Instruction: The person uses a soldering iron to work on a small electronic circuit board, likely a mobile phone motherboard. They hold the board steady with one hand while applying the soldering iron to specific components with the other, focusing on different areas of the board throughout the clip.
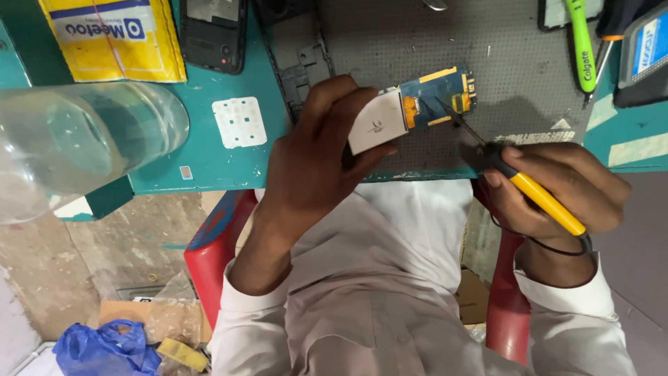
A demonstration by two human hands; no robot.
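Two hands [316,163] [557,191], circuit board [435,97], soldering iron [543,202].

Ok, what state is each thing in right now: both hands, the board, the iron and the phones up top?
left hand: gripping the circuit board
circuit board: bare, held above the mat
right hand: gripping the soldering iron
soldering iron: tip on the board
black phone: opened, back up
green toothbrush: lying unused

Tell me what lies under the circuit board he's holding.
Under the circuit board lies a grey perforated mat on the teal table. The left hand hides its near end.
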